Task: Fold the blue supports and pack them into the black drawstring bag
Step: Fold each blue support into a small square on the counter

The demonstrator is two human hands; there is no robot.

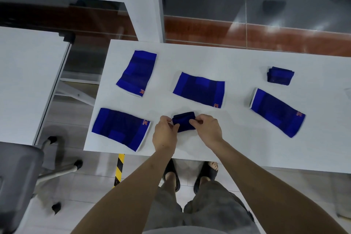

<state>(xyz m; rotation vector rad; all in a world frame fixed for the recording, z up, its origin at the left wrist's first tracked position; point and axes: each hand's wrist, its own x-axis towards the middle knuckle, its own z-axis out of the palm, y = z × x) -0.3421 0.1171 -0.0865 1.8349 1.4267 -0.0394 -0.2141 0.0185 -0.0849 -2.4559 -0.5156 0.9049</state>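
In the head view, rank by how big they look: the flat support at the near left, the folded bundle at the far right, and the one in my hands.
1. Near-left flat support, clearly largest.
2. Far-right bundle and the held bundle: look alike; the hands hide part of the held one and it is nearer, so no ranking.

I see a white table (237, 148). The flat supports (199, 90) are bright blue with darker blue panels, white edging and a small orange logo. The folded support (280, 75) looks dark navy. Below, the floor tape (119, 169) is striped yellow and black; my sandals (171, 173) are black.
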